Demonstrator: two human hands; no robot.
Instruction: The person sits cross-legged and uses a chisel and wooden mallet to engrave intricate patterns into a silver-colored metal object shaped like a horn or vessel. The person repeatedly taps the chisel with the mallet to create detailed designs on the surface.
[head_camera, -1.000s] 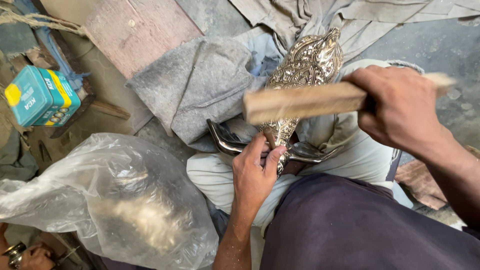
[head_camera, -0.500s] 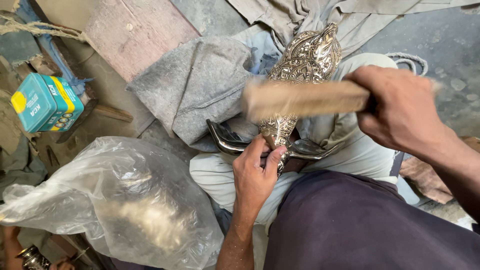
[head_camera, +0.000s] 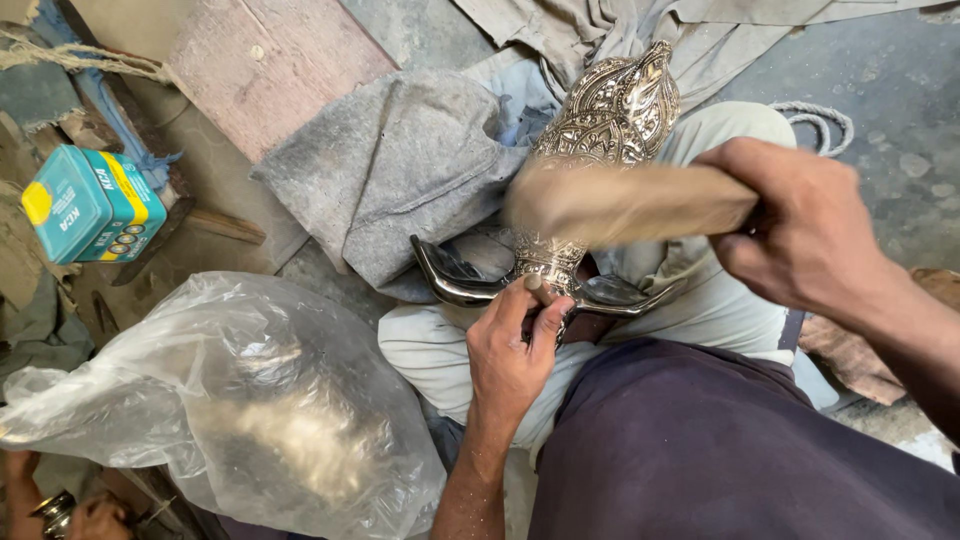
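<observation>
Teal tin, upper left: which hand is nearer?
Left. The left hand grips the base of the ornate silver piece at mid-frame, apart from the teal tin. The right hand, holding a blurred brush, is farther right.

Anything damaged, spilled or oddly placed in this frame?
Nothing looks damaged or spilled. The left hand grips the ornate silver piece at its curved guard, resting on the lap. The right hand holds a wooden brush, blurred by motion. A grey cloth, a clear plastic bag and a teal tin lie nearby.
</observation>
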